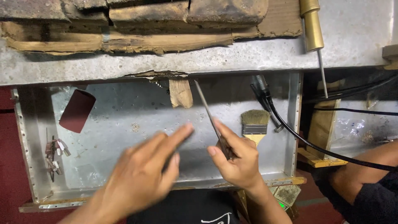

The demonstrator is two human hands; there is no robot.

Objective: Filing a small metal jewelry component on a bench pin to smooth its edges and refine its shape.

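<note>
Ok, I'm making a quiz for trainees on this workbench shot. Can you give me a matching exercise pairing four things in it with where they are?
Things:
1. thin metal file
2. flat yellow-handled paintbrush
3. dark red sandpaper roll
4. brass cylindrical tool

Places:
A. far left in the metal tray
B. upper right, on the grey ledge
C. held in the right hand
D. lying in the tray, right of the right hand

Pairs: 1-C, 2-D, 3-A, 4-B

- You face a scuffed metal tray (124,112) under a grey metal ledge (166,62).
- Worn bricks (145,12) sit above it.
- Dark red floor (8,166) on your left; black cables (352,111) on your right.
</note>
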